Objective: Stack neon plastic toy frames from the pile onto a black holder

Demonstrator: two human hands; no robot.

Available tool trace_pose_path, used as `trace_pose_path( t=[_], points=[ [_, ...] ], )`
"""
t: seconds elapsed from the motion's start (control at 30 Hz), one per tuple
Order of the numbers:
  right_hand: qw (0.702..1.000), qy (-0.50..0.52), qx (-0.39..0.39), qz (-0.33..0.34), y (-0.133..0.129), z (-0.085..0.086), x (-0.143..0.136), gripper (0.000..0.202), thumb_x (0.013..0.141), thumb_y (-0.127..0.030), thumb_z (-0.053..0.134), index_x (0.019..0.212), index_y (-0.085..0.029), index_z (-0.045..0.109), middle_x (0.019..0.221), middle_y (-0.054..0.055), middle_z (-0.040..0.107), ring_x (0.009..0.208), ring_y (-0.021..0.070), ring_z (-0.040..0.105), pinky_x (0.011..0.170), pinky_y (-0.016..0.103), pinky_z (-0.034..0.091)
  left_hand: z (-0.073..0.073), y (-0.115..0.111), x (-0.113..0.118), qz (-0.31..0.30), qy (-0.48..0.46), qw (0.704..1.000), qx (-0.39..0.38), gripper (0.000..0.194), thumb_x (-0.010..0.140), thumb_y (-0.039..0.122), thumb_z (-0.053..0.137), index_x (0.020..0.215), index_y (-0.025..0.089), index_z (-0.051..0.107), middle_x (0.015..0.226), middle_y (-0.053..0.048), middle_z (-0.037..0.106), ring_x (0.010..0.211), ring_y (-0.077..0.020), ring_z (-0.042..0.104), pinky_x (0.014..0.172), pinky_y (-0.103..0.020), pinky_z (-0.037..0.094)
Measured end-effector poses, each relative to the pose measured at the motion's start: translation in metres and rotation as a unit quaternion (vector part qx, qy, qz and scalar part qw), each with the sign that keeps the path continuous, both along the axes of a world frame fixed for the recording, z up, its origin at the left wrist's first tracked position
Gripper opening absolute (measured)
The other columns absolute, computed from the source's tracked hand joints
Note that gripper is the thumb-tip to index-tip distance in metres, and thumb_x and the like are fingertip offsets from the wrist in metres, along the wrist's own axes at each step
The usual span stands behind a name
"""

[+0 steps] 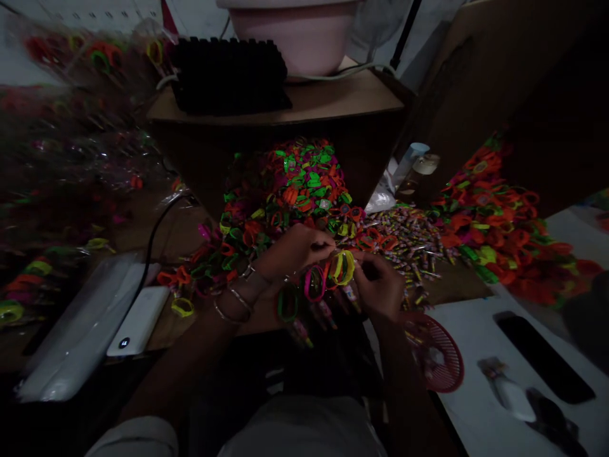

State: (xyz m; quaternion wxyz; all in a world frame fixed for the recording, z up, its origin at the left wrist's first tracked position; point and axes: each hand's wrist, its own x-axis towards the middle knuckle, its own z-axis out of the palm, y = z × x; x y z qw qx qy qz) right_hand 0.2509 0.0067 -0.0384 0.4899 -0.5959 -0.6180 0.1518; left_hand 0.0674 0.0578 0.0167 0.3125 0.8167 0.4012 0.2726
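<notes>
Close together in the middle, my left hand (pixel 302 249) and my right hand (pixel 383 287) both have their fingers pinched. Between them hangs a row of neon toy wristbands, apparently joined by clear plastic that is hard to make out. The yellow wristband (pixel 351 270) is at my right fingertips, the pink wristband (pixel 314 283) hangs below my left hand, and a dark green wristband (pixel 288 304) is further left. Small wrapped candy rolls (pixel 325 312) dangle beneath them, blurred. Behind my hands spreads a heap of loose wristbands (pixel 304 181), spilling from a cardboard box (pixel 185 136).
Wrapped candy rolls (pixel 409 238) lie in a pile to the right, near more wristbands (pixel 504 228). A red basket (pixel 450 355) stands by my right forearm. At left are a white power bank (pixel 137 324), plastic sleeves (pixel 78 343) and a black cable (pixel 151 238).
</notes>
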Motion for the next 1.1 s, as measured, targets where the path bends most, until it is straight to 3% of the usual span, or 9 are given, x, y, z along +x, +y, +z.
trace_pose_path(
  t=[0.1,0.2,0.37,0.5,0.63,0.77,0.87,1.0,1.1],
  points=[
    [0.993,0.064,-0.053,0.082,-0.003,0.01,0.002,0.026,0.082,-0.037,0.055,0.095,-0.019,0.067,0.081,0.004,0.07,0.071,0.0159,0.064,0.067,0.027,0.05,-0.001,-0.009,0.004,0.033,0.035,0.996,0.073,0.019,0.084,0.023,0.054,0.081,0.015,0.07,0.067,-0.001,0.066,0.062,-0.013,0.056,0.061,-0.023,0.036],
    [0.994,-0.022,-0.079,0.073,-0.003,0.019,0.003,0.024,0.083,-0.034,0.052,0.092,-0.018,0.068,0.082,0.006,0.071,0.071,0.0183,0.064,0.066,0.028,0.048,-0.01,-0.004,0.01,0.065,0.037,0.992,0.101,0.018,0.084,0.02,0.054,0.078,0.014,0.069,0.066,-0.001,0.065,0.06,-0.0119,0.055,0.06,-0.022,0.035],
    [0.979,-0.176,-0.104,-0.03,0.004,0.021,-0.008,0.026,0.079,-0.016,0.043,0.093,-0.016,0.064,0.087,0.012,0.069,0.077,0.0247,0.063,0.072,0.035,0.046,-0.029,0.028,0.022,0.021,-0.025,0.998,-0.053,0.013,0.076,0.013,0.055,0.068,0.01,0.066,0.06,0.001,0.061,0.057,-0.0106,0.053,0.053,-0.019,0.035],
    [0.995,-0.082,-0.03,-0.054,0.014,0.008,-0.016,0.024,0.076,-0.015,0.042,0.095,-0.017,0.056,0.095,0.012,0.065,0.089,0.0235,0.06,0.083,0.038,0.045,-0.032,0.047,0.032,0.028,-0.038,0.998,-0.05,0.013,0.075,0.012,0.054,0.066,0.01,0.064,0.061,0.0,0.059,0.06,-0.0112,0.051,0.055,-0.02,0.037],
    [0.987,0.143,0.02,-0.077,0.023,-0.01,-0.013,0.017,0.075,-0.03,0.05,0.089,-0.021,0.045,0.086,0.004,0.056,0.079,0.0171,0.057,0.077,0.033,0.048,-0.022,0.042,0.033,0.002,-0.066,0.998,-0.024,0.012,0.077,0.011,0.052,0.07,0.012,0.062,0.07,0.0,0.061,0.068,-0.0111,0.054,0.064,-0.02,0.04],
    [0.971,0.23,0.04,-0.059,0.018,-0.016,-0.009,0.023,0.074,-0.037,0.055,0.085,-0.023,0.04,0.08,0.0,0.051,0.072,0.0141,0.054,0.071,0.029,0.048,-0.011,0.024,0.015,-0.076,-0.07,0.994,0.044,0.012,0.081,0.012,0.05,0.079,0.013,0.063,0.079,-0.002,0.064,0.073,-0.0117,0.056,0.068,-0.021,0.041],
    [0.988,0.127,0.083,-0.012,0.006,-0.009,-0.008,0.018,0.081,-0.037,0.053,0.088,-0.022,0.045,0.081,0.002,0.054,0.075,0.0154,0.056,0.073,0.03,0.048,-0.011,0.013,-0.01,-0.013,-0.024,0.998,0.064,0.014,0.079,0.011,0.053,0.086,0.014,0.064,0.082,-0.003,0.066,0.073,-0.0123,0.057,0.068,-0.022,0.041],
    [0.996,-0.013,0.045,0.071,-0.001,0.003,-0.004,0.015,0.083,-0.03,0.053,0.096,-0.022,0.054,0.09,0.005,0.062,0.079,0.0175,0.059,0.075,0.033,0.048,-0.022,0.008,-0.042,0.062,0.064,0.996,-0.028,0.011,0.074,0.01,0.057,0.076,0.014,0.067,0.077,-0.002,0.069,0.072,-0.0139,0.06,0.065,-0.022,0.041],
    [0.997,-0.021,0.006,0.074,0.001,0.007,-0.001,0.025,0.079,-0.024,0.054,0.104,-0.02,0.055,0.093,0.005,0.063,0.079,0.0172,0.059,0.074,0.033,0.049,-0.03,0.005,-0.056,0.062,0.075,0.989,-0.115,0.01,0.074,0.015,0.058,0.072,0.014,0.067,0.069,-0.001,0.066,0.066,-0.0138,0.059,0.061,-0.022,0.041]
  ],
)
